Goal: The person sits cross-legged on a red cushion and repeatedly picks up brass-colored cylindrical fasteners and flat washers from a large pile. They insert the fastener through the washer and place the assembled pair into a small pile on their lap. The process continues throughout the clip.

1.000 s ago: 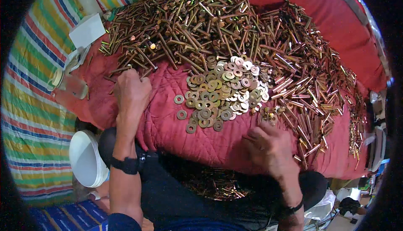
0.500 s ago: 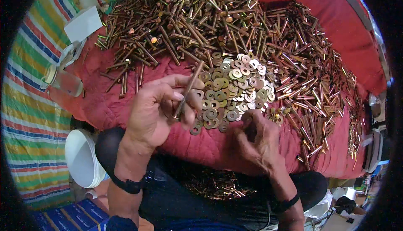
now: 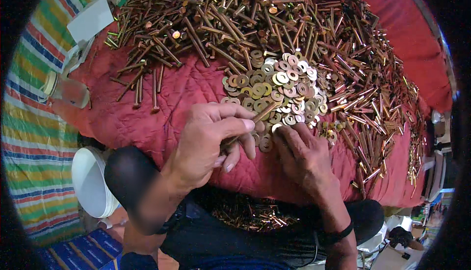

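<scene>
Red quilt (image 3: 186, 91) takes up most of the view from where I stand, striped sheet (image 3: 39, 142) along the left. Big heap of bolts (image 3: 211, 20) across the far side, running down the right; flat pile of washers (image 3: 274, 88) mid-quilt, nearer the person. White bucket (image 3: 88, 181) low left, jar (image 3: 73, 93) on its side above it, more metal pieces (image 3: 255, 216) below the quilt's near edge. Main change: left hand (image 3: 203, 135), at the heap's edge a second ago and holding its bolt steeply half a second ago, is now in toward the middle, beside the washers. Grip there is clamped: thumb and forefinger pinch one bolt (image 3: 267, 110), tilted, threaded end out to the upper right over the near edge of the washer pile, head hidden in the hand. Right hand (image 3: 309, 159) has moved too, now reaching forward with fingers bent down at the pile's near edge, close together; can't tell if they pinch anything. One pale washer (image 3: 276, 128) sits right at those fingertips. As I judge it, this means fetching the bolt is done; bolt end and washers are close together, no washer visible on the threads.
</scene>
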A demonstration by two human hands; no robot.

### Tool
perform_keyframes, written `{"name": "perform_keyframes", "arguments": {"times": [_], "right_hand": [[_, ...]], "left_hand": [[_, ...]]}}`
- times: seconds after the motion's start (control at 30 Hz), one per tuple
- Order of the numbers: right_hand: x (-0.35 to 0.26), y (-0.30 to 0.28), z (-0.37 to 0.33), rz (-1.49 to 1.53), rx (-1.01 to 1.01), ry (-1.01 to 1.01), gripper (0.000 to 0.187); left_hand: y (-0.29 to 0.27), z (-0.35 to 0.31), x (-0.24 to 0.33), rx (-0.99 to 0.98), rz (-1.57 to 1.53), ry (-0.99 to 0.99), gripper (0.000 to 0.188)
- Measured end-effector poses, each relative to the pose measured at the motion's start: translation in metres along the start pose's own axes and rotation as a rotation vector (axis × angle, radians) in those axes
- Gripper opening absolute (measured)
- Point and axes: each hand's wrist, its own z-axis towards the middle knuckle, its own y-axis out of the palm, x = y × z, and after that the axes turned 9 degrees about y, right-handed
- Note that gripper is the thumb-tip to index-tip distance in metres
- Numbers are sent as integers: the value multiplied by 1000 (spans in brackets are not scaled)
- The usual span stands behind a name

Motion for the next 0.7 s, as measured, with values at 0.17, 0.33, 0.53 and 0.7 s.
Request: {"name": "perform_keyframes", "arguments": {"times": [0.17,0.33,0.53,0.7], "right_hand": [[4,-9,5,257,87,121,11],[0,-34,10,787,-104,771,17],[-10,-35,-3,522,-5,534,15],[-8,-27,-12,176,74,177,15]], "left_hand": [[11,1,-10,-19,204,0,21],[17,2,-20,-50,415,12,18],[23,1,-36,-96,763,272,19],[31,-3,-55,-120,1083,661,18]]}}
